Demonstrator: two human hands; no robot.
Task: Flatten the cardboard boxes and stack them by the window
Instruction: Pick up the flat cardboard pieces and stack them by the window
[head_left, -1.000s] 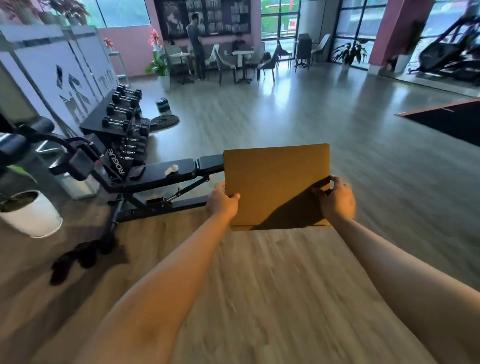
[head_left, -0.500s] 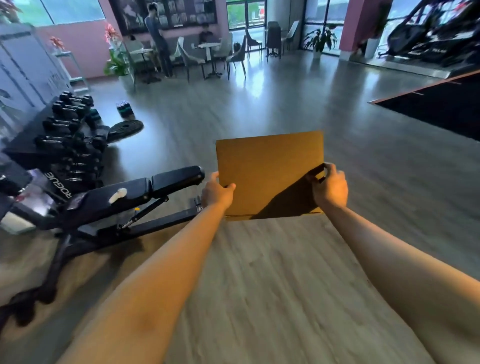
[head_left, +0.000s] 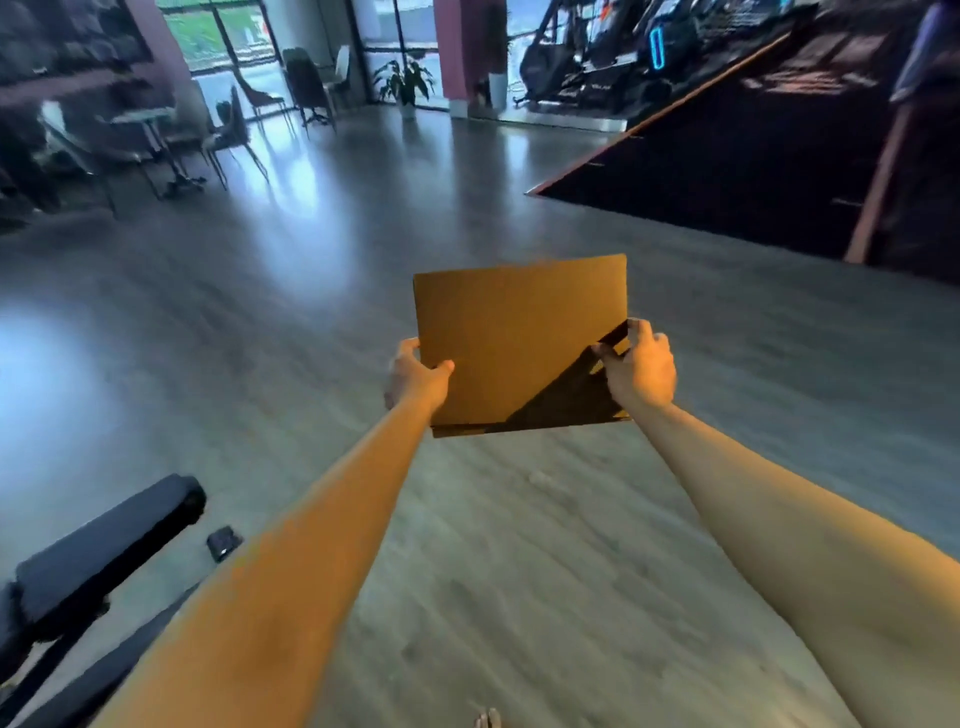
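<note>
A flattened brown cardboard box (head_left: 509, 332) is held out in front of me at arm's length, its flat face tilted toward me. My left hand (head_left: 415, 376) grips its lower left edge, thumb on the near face. My right hand (head_left: 641, 366) grips the right edge, and its shadow falls across the box's lower right corner. Tall windows (head_left: 223, 36) line the far end of the room.
A black weight bench (head_left: 104, 551) lies at the lower left with a small dark object (head_left: 224, 543) beside it. Chairs and a table (head_left: 150, 135) stand at the far left, a potted plant (head_left: 405, 83) by the windows, a dark raised mat area (head_left: 753, 171) at right.
The view has swung to the right: the dumbbell rack and most of the bench have left the frame. The box stays held in both hands in front of me.
</note>
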